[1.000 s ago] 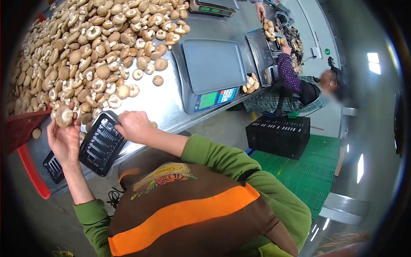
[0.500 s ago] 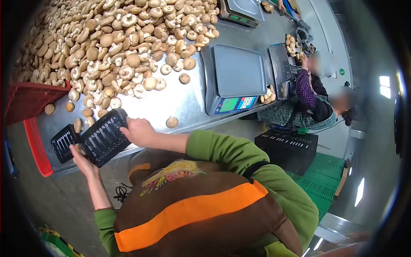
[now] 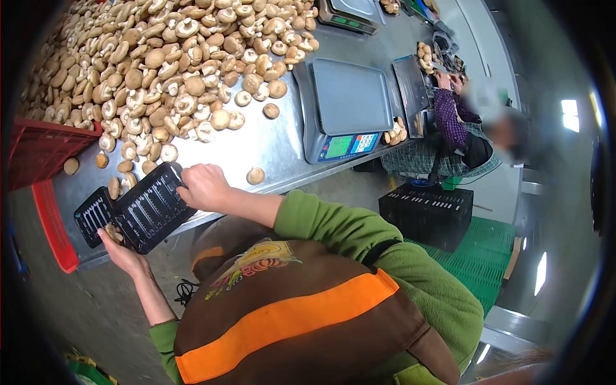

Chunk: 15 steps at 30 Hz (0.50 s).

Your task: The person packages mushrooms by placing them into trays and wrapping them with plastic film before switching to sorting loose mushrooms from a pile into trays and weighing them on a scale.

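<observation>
My right hand grips the upper right edge of a black plastic tray, which is tilted and shows its ribbed inside. At the tray's lower left is my left hand, its fingers closed around a small brown mushroom. A second black tray lies on the metal table, partly behind the first. A few loose mushrooms, one of them a brown one, rest just above the trays. The large mushroom pile spreads over the table beyond my hands.
A scale with a grey pan stands right of the pile, another scale behind it. Red crates border the table's left end. At the right, a person in purple sleeves handles mushrooms. A black crate stands below.
A mushroom now shows in my left hand, which has moved slightly down. The tray in my right hand has turned a little more towards the camera. The other person's hands have shifted.
</observation>
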### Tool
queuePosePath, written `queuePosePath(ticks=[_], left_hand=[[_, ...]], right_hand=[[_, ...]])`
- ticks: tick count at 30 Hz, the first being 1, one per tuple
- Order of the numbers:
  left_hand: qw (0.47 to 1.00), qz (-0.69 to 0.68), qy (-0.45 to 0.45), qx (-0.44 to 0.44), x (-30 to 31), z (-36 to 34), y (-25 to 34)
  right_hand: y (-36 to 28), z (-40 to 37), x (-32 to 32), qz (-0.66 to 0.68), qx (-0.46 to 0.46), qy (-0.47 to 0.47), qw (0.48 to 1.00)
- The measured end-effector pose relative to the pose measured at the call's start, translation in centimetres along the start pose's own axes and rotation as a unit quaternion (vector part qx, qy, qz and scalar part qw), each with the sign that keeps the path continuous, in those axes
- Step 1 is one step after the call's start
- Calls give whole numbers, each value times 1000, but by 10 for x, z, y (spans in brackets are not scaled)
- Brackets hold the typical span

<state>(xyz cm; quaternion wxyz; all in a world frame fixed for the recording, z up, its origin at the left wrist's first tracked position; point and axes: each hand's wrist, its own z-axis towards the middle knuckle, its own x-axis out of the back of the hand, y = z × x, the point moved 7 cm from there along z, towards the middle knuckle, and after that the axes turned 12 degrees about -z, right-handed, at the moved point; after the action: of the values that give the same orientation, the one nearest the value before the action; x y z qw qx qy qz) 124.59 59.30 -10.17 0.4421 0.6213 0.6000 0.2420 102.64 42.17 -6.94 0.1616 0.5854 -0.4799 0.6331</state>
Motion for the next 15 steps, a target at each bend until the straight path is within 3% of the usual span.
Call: queuePosePath(ticks=[4, 7, 8, 11, 14, 15], left_hand=[[1000, 12, -25, -4, -8, -6, 8], [996, 54, -39, -56, 2, 13, 7], [996, 54, -46, -55, 7, 18, 7], [995, 40, -25, -89, -11, 7, 32], [991, 3, -74, -110, -36, 7, 37], [991, -7, -97, -94, -47, 8, 34]], right_hand=[[-1, -4, 7, -7, 3, -24, 1000], [8, -3, 16, 2, -8, -21, 1000], [21, -1, 27, 37, -29, 23, 999], [110, 2, 49, 168, -115, 152, 967], [198, -13, 20, 283, -289, 96, 909], [209, -6, 11, 283, -290, 104, 908]])
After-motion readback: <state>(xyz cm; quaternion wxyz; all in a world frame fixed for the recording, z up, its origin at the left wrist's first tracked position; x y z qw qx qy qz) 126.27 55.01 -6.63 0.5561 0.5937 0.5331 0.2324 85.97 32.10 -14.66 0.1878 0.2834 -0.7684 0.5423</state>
